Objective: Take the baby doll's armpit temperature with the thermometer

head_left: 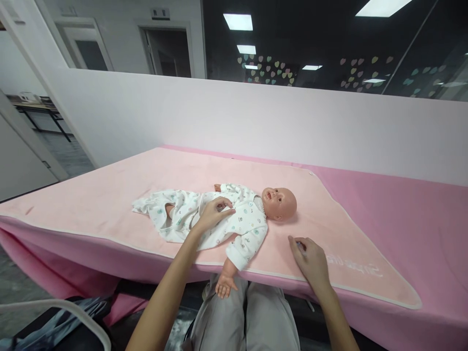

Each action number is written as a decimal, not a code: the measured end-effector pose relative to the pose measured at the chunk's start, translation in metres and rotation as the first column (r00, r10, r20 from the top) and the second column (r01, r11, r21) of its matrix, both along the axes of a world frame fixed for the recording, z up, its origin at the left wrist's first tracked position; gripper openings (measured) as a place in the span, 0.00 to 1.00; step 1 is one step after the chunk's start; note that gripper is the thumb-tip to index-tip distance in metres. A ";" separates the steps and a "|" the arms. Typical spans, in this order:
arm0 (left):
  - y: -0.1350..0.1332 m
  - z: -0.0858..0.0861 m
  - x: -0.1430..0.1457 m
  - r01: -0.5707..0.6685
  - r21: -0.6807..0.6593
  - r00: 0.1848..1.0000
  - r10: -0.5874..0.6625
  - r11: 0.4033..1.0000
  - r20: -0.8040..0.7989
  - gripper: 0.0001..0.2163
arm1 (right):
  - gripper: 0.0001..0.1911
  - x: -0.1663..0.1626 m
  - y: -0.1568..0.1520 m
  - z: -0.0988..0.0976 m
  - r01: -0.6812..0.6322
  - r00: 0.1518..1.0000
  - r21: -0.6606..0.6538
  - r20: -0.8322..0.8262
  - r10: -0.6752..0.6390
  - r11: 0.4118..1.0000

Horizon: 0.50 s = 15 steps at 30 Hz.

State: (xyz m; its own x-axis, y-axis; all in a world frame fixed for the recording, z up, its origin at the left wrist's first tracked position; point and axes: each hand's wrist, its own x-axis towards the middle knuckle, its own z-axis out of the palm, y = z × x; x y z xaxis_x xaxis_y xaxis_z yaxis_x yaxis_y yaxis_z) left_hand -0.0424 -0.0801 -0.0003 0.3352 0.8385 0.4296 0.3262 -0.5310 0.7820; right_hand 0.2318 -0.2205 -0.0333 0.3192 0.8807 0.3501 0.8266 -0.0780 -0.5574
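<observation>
A baby doll [281, 203] lies on its back with its head to the right, dressed in a white printed baby outfit [246, 219]. My left hand [215, 214] rests on the front of the outfit at the doll's belly, thumb and forefinger bent and slightly apart, with nothing visible between them. One doll arm [227, 278] hangs over the near table edge toward my lap. To the right of the doll, my right hand [310, 258] lies on the peach blanket [120, 195], fingers loosely curled with a gap at the thumb; no held thing shows.
Pink cloth [413, 214] covers the table under the blanket. A white wall panel [256, 122] with dark glass above it borders the far side. My legs [244, 317] are under the near edge. A chair with dark clothing [62, 321] stands at lower left.
</observation>
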 end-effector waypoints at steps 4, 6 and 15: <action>0.000 -0.002 0.000 -0.002 0.008 1.000 0.002 1.000 0.003 0.09 | 0.24 0.007 -0.017 0.036 -0.059 0.990 0.005 -0.131 0.060 0.998; 0.001 -0.003 0.000 0.000 0.004 1.000 0.000 1.000 0.014 0.09 | 0.23 0.013 -0.028 0.054 -0.063 0.946 0.058 -0.316 0.079 0.996; -0.001 -0.001 -0.001 0.009 0.025 0.999 -0.010 1.000 0.049 0.08 | 0.21 -0.001 -0.026 0.055 -0.238 0.875 -0.011 -0.437 0.210 0.971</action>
